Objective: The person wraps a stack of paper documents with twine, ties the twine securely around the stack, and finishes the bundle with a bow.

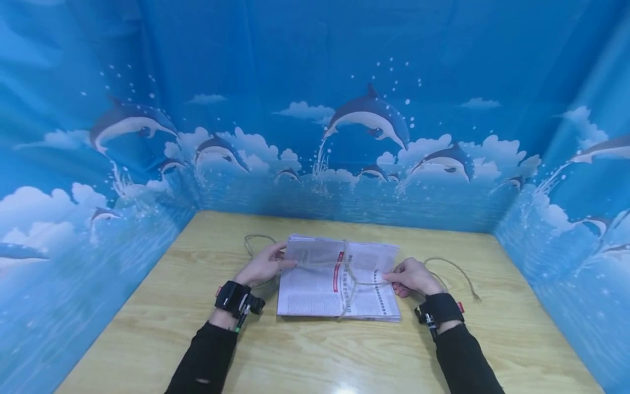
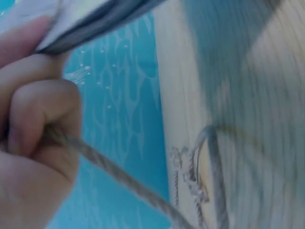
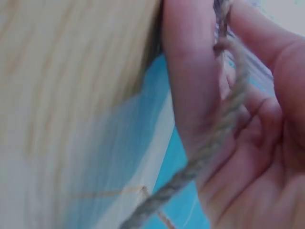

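Note:
A stack of folded newspapers [image 1: 310,303] lies on the wooden table, with thin twine [image 1: 369,284] crossing over its top both ways. My left hand [image 1: 263,266] is at the stack's left edge, thumb on the top sheet. In the left wrist view, curled fingers [image 2: 43,102] hold a length of twine [image 2: 119,174] beside the paper edge. At the right edge, my right hand [image 1: 412,276] pinches the twine between thumb and forefinger. The right wrist view shows this twine [image 3: 205,152] running down across the palm.
A loose loop of twine [image 1: 256,236] lies beyond the left hand. To the right, a free twine end [image 1: 474,295] curves over the table [image 1: 334,355]. Blue dolphin-printed curtains [image 1: 305,191] border the table at the back and sides.

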`<state>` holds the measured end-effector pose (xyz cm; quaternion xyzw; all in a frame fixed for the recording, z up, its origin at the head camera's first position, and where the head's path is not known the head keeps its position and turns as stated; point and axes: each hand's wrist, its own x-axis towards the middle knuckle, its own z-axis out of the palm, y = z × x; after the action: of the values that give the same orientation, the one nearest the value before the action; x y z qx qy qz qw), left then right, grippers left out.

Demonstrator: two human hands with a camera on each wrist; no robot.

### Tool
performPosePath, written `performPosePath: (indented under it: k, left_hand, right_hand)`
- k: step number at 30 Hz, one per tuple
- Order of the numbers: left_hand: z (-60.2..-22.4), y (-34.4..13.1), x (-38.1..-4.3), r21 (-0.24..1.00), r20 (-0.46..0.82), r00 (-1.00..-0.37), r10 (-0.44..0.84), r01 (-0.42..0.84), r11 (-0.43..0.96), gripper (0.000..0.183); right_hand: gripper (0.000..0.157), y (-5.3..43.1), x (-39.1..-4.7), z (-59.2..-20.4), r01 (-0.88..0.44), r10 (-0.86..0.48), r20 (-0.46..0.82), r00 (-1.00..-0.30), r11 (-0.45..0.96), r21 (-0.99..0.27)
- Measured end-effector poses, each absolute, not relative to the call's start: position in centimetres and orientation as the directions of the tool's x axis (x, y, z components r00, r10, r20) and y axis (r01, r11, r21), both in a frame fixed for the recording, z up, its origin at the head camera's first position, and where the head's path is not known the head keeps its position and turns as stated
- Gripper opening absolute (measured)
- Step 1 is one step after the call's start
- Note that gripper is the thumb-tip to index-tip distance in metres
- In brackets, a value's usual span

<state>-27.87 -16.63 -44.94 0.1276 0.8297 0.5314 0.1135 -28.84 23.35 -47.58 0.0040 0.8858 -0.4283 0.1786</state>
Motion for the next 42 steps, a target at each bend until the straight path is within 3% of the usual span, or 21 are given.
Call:
performPosePath:
  k: [7, 12, 15, 17, 20, 23, 25, 28, 35, 39, 42]
  left_hand:
    - [-43.8, -16.6, -27.4, 0.913, 0.086, -0.934, 0.346, 0.214, 0.348, 0.048]
    - [-42.6, -16.7, -26.8, 0.894, 0.203, -0.914, 0.351, 0.319, 0.315, 0.041]
    - [-42.0, -16.8, -26.6, 0.849, 0.303, -0.887, 0.349, 0.418, 0.323, 0.037]
    - [-41.9, -16.7, -26.4, 0.759, 0.4, -0.842, 0.363, 0.526, 0.384, 0.037]
    - [-42.4, -16.4, -26.3, 0.488, 0.559, -0.716, 0.419, 0.692, 0.531, 0.042]
    - [-43.5, -16.0, -26.1, 0.225, 0.616, -0.636, 0.464, 0.707, 0.67, 0.046]
    - [-44.2, -15.8, -25.9, 0.16, 0.589, -0.636, 0.498, 0.696, 0.7, 0.046]
    - [-44.6, -15.4, -25.4, 0.174, 0.497, -0.688, 0.529, 0.676, 0.716, 0.043]
    - [-44.5, -14.8, -24.5, 0.35, 0.168, -0.826, 0.539, 0.561, 0.75, 0.039]
    - [-44.9, -14.9, -24.6, 0.45, 0.01, -0.852, 0.523, 0.471, 0.759, 0.02]
    - [-45.5, -15.1, -24.9, 0.493, -0.041, -0.873, 0.487, 0.406, 0.77, 0.006]
  right_hand:
    - [0.042, 24.2, -29.7, -48.3, 0.097, -0.203, -0.217, -0.955, 0.476, -0.874]
    - [0.04, 25.1, -30.0, -47.7, -0.105, -0.313, -0.002, -0.95, 0.326, -0.94]
    - [0.034, 25.3, -30.1, -46.6, -0.258, -0.285, 0.163, -0.944, 0.337, -0.906]
    - [0.027, 25.3, -30.0, -45.8, -0.368, -0.243, 0.291, -0.925, 0.389, -0.844]
    - [0.024, 25.2, -29.4, -44.3, -0.494, -0.218, 0.445, -0.868, 0.455, -0.741]
    - [0.032, 25.6, -28.9, -44.1, -0.562, -0.263, 0.501, -0.824, 0.483, -0.671]
    - [0.036, 26.2, -28.7, -44.7, -0.557, -0.3, 0.471, -0.829, 0.516, -0.651]
    - [0.034, 27.4, -29.2, -46.6, -0.51, -0.329, 0.39, -0.86, 0.556, -0.656]
    - [0.024, 28.5, -28.5, -47.2, -0.396, -0.357, 0.204, -0.912, 0.632, -0.666]
    - [0.016, 29.1, -28.4, -47.5, -0.338, -0.366, 0.105, -0.924, 0.658, -0.673]
    - [0.01, 29.5, -28.1, -47.6, -0.251, -0.308, 0.036, -0.951, 0.698, -0.67]
